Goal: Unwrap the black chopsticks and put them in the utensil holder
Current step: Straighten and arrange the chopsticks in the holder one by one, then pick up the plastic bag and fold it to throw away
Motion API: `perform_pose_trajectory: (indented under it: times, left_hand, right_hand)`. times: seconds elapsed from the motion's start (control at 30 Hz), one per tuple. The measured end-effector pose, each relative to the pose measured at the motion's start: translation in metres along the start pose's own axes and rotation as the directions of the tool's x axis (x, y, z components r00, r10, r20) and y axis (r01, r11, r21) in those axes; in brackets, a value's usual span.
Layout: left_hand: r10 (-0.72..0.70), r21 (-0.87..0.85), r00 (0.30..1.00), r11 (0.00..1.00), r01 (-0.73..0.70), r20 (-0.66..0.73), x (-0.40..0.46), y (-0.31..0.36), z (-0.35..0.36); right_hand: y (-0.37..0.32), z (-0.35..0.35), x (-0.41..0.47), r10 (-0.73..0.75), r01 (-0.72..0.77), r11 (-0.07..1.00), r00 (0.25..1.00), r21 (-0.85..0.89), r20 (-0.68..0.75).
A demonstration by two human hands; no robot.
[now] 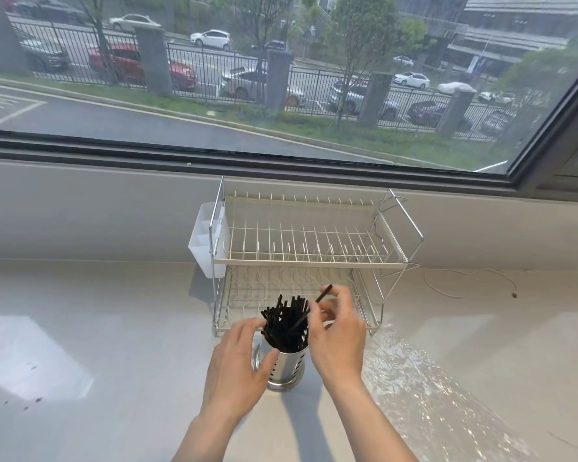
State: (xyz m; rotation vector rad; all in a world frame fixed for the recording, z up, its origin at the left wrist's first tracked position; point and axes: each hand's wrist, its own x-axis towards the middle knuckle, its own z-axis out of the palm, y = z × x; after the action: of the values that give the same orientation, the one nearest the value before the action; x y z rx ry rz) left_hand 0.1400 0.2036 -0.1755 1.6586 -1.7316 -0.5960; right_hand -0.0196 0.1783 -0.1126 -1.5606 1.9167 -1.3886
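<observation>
Chopsticks (286, 323), black and bundled upright, fill a perforated steel utensil holder (286, 368) on a pale surface (114, 361). The left hand (239, 365) curls its fingers around the holder's side, steadying it. The right hand (337, 331) pinches one chopstick (314, 306), tilted, its lower end already among the others. To finish well, ease it straight down into a gap while the holder is braced (it looks crowded). A wire dish rack (311, 248) stands just behind, and clear wrapping (424, 381) lies to the right; open room is left and toward the viewer.
</observation>
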Motion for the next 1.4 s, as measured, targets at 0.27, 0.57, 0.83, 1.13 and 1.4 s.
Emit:
perform_pose_trajectory:
  times: [0.27,0.57,0.83,1.13,1.4]
  left_hand:
    - [-0.054,0.002,0.999,0.999,0.054,0.006,-0.003,-0.001,0.003]
    - [0.127,-0.039,0.98,0.99,-0.134,-0.154,0.02,0.075,0.01]
    - [0.338,-0.102,0.933,0.94,-0.327,0.121,0.019,0.154,0.113]
    - [0.126,0.246,0.622,0.844,-0.476,0.772,-0.039,0.14,0.231]
    - [-0.002,0.323,0.617,0.853,-0.409,0.787,-0.071,0.136,0.248]
  right_hand:
    - [0.021,0.006,-0.017,0.029,0.009,0.965,0.989,-0.26,0.142]
    - [0.066,-0.065,-0.017,0.251,-0.251,0.968,0.958,0.017,-0.14]
    - [0.176,-0.171,-0.071,0.925,-0.941,0.336,0.337,0.039,0.177]
    - [0.217,-0.184,-0.105,0.839,-0.991,0.059,0.114,0.12,0.532]
    - [0.243,-0.183,-0.1,0.921,-0.947,-0.082,0.047,0.309,0.387]
